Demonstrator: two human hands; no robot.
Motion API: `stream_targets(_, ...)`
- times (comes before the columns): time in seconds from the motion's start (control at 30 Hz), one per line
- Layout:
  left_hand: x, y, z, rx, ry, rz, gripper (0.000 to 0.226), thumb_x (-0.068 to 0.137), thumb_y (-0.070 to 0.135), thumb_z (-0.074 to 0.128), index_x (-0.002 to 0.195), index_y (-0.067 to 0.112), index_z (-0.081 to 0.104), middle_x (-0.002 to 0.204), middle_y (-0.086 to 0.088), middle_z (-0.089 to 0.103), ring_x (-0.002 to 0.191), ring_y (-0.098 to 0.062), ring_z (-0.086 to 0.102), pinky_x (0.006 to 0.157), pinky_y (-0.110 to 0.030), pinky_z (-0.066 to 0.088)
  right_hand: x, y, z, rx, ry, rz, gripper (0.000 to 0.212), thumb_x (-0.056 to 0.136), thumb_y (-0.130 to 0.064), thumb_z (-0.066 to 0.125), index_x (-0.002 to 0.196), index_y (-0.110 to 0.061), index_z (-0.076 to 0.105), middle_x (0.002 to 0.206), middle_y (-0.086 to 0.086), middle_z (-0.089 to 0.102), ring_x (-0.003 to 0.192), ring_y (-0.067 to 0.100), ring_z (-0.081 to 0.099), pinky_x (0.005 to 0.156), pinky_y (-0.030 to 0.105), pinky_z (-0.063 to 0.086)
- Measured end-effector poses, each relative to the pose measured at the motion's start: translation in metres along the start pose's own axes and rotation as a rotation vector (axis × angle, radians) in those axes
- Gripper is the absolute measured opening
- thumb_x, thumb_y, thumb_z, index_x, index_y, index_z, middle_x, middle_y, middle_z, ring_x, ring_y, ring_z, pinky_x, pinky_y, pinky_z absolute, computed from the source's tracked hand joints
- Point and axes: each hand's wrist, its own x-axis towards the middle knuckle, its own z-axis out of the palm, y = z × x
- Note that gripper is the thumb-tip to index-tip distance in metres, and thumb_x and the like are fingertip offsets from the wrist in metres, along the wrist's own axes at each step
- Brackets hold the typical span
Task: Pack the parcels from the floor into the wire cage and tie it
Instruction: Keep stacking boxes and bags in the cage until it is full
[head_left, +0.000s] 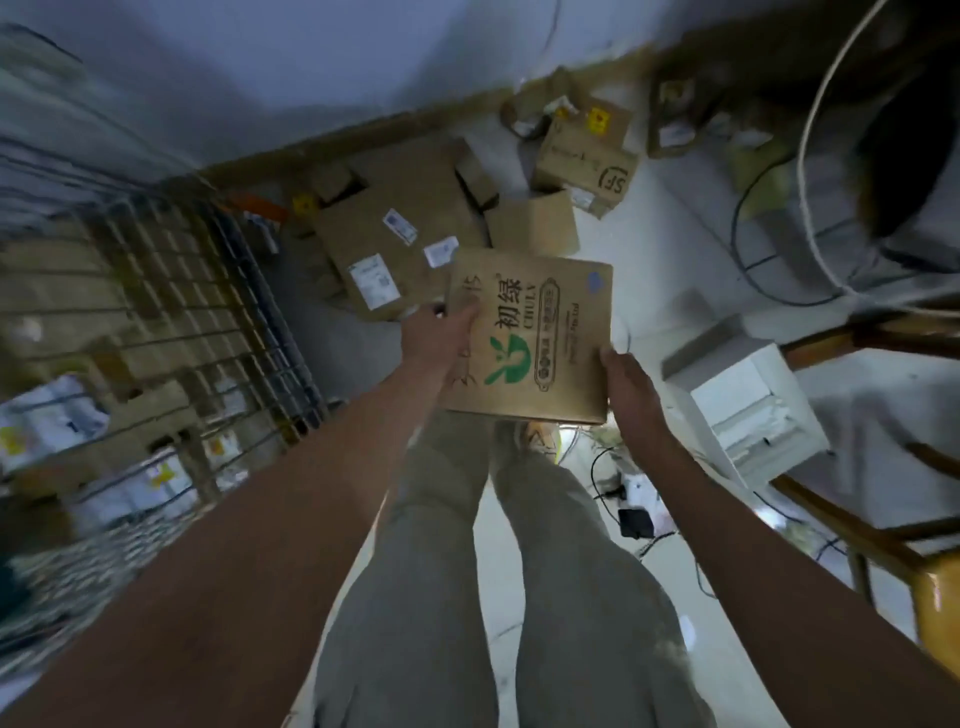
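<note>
Left hand (441, 338) and right hand (626, 384) clamp opposite edges of flat brown cardboard box with green logo (540, 338), held above floor. Grey wire cage (218, 291) at left already holds parcels. Several brown cardboard parcels (384, 244) remain on floor; tying not begun.

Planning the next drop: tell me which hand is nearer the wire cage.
Left. The left hand grips the box's edge on the wire cage side; the right hand holds the far edge.
</note>
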Motion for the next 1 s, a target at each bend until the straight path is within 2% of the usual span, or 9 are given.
stream_targets(0.13,-0.102,0.033,-0.071,-0.154,0.005,0.009,0.071,0.073,0.071,0.073,0.123,0.023,0.062,0.111,-0.006,0.075,0.097,-0.027,0.073,0.09,-0.048,0.061,-0.095,-0.051,-0.021,0.149,-0.187,-0.103,0.054,0.087,-0.081,0.045,0.109,-0.034,0.058,0.126,-0.001,0.065,0.12,0.024,0.062,0.101,0.059,0.051)
stream_targets(0.27,-0.196,0.027,-0.123,-0.365,-0.018,0.052,0.037,0.095,0.045,0.069,0.12,0.023,0.052,0.112,-0.006,0.07,0.09,-0.017,0.07,0.062,-0.028,0.06,-0.177,-0.083,-0.022,0.191,-0.315,-0.252,0.051,0.094,-0.072,0.048,0.12,-0.029,0.053,0.125,0.003,0.065,0.118,0.026,0.064,0.097,0.055,0.056)
stream_targets(0.43,-0.281,-0.032,-0.207,-0.606,0.057,0.132,0.069,0.085,0.05,0.079,0.139,0.02,0.047,0.126,-0.009,0.068,0.102,-0.026,0.074,0.071,-0.039,0.063,-0.276,-0.109,0.016,0.029,-0.44,-0.378,0.062,0.086,-0.077,0.049,0.138,-0.043,0.051,0.134,-0.008,0.064,0.126,0.018,0.06,0.103,0.052,0.051)
stream_targets(0.5,-0.31,-0.059,-0.245,-0.702,0.08,0.169,0.069,0.084,0.048,0.081,0.137,0.016,0.05,0.124,-0.014,0.071,0.102,-0.03,0.075,0.079,-0.047,0.064,-0.316,-0.111,0.038,-0.037,-0.516,-0.408,0.068,0.082,-0.084,0.049,0.141,-0.05,0.049,0.139,-0.012,0.061,0.13,0.016,0.055,0.108,0.053,0.045)
stream_targets(0.6,-0.353,-0.103,-0.303,-0.801,0.089,0.225,0.055,0.09,0.045,0.076,0.134,0.02,0.056,0.124,-0.013,0.073,0.104,-0.03,0.075,0.082,-0.048,0.063,-0.374,-0.106,0.075,-0.123,-0.608,-0.46,0.072,0.079,-0.087,0.049,0.143,-0.054,0.046,0.143,-0.013,0.057,0.134,0.015,0.052,0.111,0.053,0.043)
stream_targets(0.67,-0.375,-0.134,-0.342,-0.817,0.083,0.243,0.066,0.085,0.05,0.08,0.139,0.024,0.053,0.128,-0.01,0.071,0.106,-0.028,0.074,0.088,-0.05,0.062,-0.409,-0.097,0.103,-0.153,-0.636,-0.471,0.074,0.078,-0.087,0.051,0.143,-0.053,0.047,0.142,-0.012,0.059,0.134,0.015,0.054,0.109,0.051,0.047)
stream_targets(0.87,-0.426,-0.234,-0.452,-0.767,0.13,0.296,0.084,0.078,0.06,0.08,0.146,0.024,0.046,0.134,-0.003,0.065,0.112,-0.02,0.07,0.092,-0.037,0.061,-0.499,-0.048,0.208,-0.125,-0.605,-0.418,0.057,0.083,-0.072,0.057,0.132,-0.043,0.06,0.129,-0.006,0.069,0.12,0.018,0.064,0.089,0.044,0.056)
stream_targets(0.93,-0.434,-0.264,-0.487,-0.74,0.128,0.281,0.088,0.081,0.062,0.076,0.151,0.021,0.042,0.14,-0.005,0.061,0.119,-0.022,0.066,0.098,-0.039,0.058,-0.523,-0.033,0.24,-0.125,-0.607,-0.367,0.069,0.077,-0.079,0.062,0.133,-0.039,0.059,0.126,-0.004,0.071,0.117,0.022,0.065,0.084,0.044,0.057)
stream_targets(1.0,-0.439,-0.288,-0.521,-0.729,0.123,0.274,0.074,0.093,0.052,0.068,0.153,0.021,0.039,0.141,-0.005,0.058,0.119,-0.021,0.064,0.093,-0.033,0.058,-0.541,-0.022,0.271,-0.138,-0.609,-0.308,0.086,0.064,-0.084,0.066,0.136,-0.039,0.056,0.126,-0.002,0.07,0.117,0.025,0.065,0.088,0.048,0.057)
